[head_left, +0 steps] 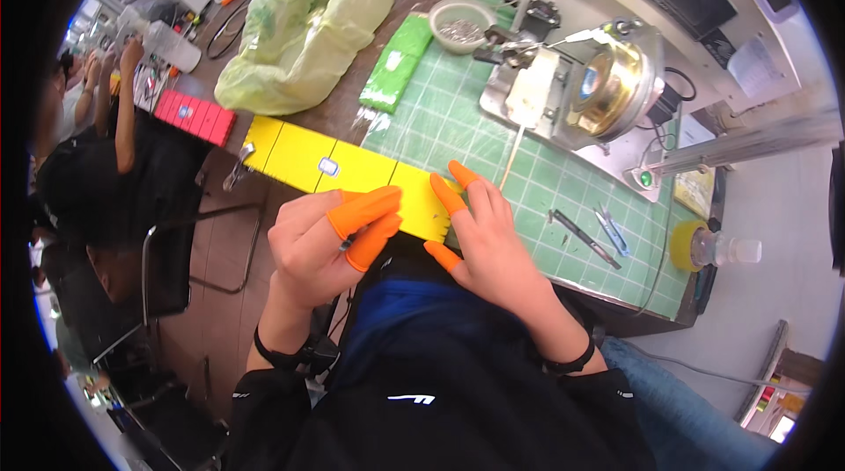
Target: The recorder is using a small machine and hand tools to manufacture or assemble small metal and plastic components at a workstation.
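Note:
A long yellow slab (290, 152) with dark cross lines, a small label and a notched right end lies along the table's near edge. Above its right half is my left hand (304, 242), with orange finger cots on the thumb and forefinger. Those fingers are pinched; a tiny dark bit shows by them, too small to name. My right hand (493, 246), wearing orange cots on the thumb and two fingers, is beside the slab's notched end. Its fingers are apart and hold nothing I can see; whether they touch the slab I cannot tell.
A gridded green mat (422, 141) bears a bowl (462, 26) of small metal parts, a green packet (396, 66), a machine with a brass-coloured drum (603, 88), and knives (585, 238). Left are a lined bin (299, 40), a red block (194, 116) and other people. A yellow-capped bottle (695, 246) stands right.

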The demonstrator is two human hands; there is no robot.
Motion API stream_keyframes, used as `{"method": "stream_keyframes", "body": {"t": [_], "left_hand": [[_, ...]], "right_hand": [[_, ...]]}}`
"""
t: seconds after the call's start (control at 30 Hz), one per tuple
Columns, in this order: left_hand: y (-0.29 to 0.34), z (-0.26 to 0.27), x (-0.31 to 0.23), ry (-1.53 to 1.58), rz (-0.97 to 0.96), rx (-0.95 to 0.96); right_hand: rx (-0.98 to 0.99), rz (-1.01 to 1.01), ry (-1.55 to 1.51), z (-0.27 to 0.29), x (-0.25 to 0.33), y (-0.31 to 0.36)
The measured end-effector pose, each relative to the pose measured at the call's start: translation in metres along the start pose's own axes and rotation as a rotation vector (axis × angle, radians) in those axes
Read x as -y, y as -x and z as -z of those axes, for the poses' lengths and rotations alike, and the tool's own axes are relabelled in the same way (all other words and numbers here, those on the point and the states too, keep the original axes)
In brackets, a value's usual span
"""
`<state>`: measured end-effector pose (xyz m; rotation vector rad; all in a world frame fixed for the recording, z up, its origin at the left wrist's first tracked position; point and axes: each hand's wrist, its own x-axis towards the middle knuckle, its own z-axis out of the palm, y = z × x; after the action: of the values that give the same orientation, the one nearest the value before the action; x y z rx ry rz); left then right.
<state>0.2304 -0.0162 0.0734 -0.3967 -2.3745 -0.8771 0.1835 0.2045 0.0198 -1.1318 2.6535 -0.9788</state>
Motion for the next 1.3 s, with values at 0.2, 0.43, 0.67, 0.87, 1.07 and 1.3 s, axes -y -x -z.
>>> {"method": "stream_keyframes", "body": {"t": [0.2, 0.43, 0.67, 0.87, 1.07, 1.3], "left_hand": [[-0.097, -0.018, -0.016, 0.407, -0.149, -0.276], [-0.187, -0.065, 0.075, 0.369, 0.324, 0.142], [-0.191, -0.119, 0.121, -0.213, 0.274, 0.452], [-0.22, -0.156, 0.13, -0.576, 0.195, 0.717], [-0.217, -0.162, 0.142, -0.554, 0.173, 0.629], [-0.208, -0.148, 0.147, -0.308, 0.198, 0.477]], "right_hand": [[-0.166, -0.04, -0.091, 0.038, -0.013, 0.018], [-0.253, -0.104, -0.138, 0.052, -0.039, 0.056], [-0.178, -0.124, -0.125, 0.028, -0.051, 0.083], [-0.247, -0.136, -0.162, 0.014, -0.058, 0.08], [-0.286, -0.131, -0.136, 0.007, -0.058, 0.079], [-0.329, -0.134, -0.148, 0.005, -0.059, 0.08]]}}
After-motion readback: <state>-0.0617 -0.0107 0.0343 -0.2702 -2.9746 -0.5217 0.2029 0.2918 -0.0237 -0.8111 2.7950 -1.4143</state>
